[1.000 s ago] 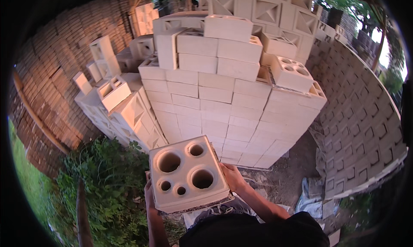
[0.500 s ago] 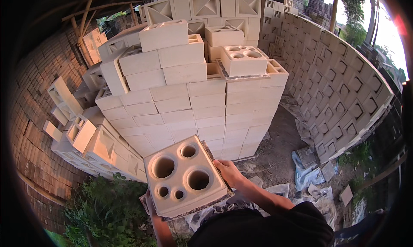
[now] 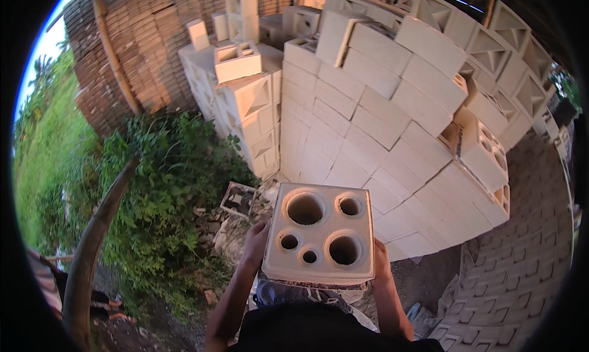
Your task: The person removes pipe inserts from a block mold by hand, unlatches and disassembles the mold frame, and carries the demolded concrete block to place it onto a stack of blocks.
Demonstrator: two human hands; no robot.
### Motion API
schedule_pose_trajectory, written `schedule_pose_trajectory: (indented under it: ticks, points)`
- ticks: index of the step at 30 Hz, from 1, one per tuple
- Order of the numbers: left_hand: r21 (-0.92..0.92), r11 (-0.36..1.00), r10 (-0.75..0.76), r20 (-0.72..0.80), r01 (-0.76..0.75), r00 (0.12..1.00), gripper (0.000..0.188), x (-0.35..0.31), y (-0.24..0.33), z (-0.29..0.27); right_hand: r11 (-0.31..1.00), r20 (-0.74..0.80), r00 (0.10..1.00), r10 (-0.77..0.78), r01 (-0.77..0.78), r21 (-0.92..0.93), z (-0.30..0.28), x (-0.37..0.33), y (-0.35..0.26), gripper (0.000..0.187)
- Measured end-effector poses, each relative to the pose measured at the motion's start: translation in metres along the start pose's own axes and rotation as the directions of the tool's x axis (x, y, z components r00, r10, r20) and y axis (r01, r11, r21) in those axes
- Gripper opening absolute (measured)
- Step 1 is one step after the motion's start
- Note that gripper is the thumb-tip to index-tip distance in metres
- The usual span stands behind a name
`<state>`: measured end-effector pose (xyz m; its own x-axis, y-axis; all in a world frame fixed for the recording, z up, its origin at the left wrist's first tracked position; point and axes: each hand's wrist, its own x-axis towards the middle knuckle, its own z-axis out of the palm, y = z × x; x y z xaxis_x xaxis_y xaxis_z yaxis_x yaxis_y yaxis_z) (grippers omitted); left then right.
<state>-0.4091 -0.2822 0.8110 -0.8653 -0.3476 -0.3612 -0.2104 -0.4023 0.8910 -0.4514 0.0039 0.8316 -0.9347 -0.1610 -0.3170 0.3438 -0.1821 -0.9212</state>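
A pale concrete vent block (image 3: 319,230) with several round holes of different sizes is held level in front of my body. It sits on a thin dark board (image 3: 319,284), of which only the near edge shows. My left hand (image 3: 256,244) closes on the left side of the load, and my right hand (image 3: 380,263) grips the right side. Fingertips of both hands are partly hidden by the block. Just beyond it rises a stepped stack of pale blocks (image 3: 374,131). A similar holed block (image 3: 485,149) rests on top of that stack at the right.
A lower stack of vent blocks (image 3: 248,97) stands at the far left, before a brick wall (image 3: 172,57). Leafy bushes (image 3: 165,192) and a curved wooden post (image 3: 92,254) are to the left. Part of a person (image 3: 48,278) shows at the left edge. Patterned blocks (image 3: 521,266) line the right.
My view has swung left, bringing in the bushes and post. The block has turned squarer to me, staying in both hands; my left hand now shows more plainly.
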Motion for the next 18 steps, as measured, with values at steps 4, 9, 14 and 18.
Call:
schedule_pose_trajectory:
  ticks: [4,9,14,18]
  points:
    - [-0.067,0.996,0.062,-0.073,-0.067,0.995,0.031,0.008,-0.012,-0.049,0.998,0.129,0.990,0.054,-0.052,-0.020,0.044,0.019,-0.001,0.033]
    - [-0.038,0.993,0.097,-0.247,-0.110,0.964,0.029,0.025,-0.009,-0.117,0.995,0.247,0.964,0.095,-0.083,-0.061,0.121,0.048,0.003,0.032]
    - [-0.057,0.993,0.085,-0.244,-0.102,0.966,0.030,0.074,0.036,-0.190,0.997,0.298,0.952,0.062,-0.043,-0.071,0.205,0.099,0.038,0.032]
    - [0.066,0.994,0.106,-0.285,-0.090,0.953,0.032,0.130,0.079,-0.269,0.998,0.299,0.953,0.052,-0.040,-0.046,0.293,0.146,0.061,0.033]
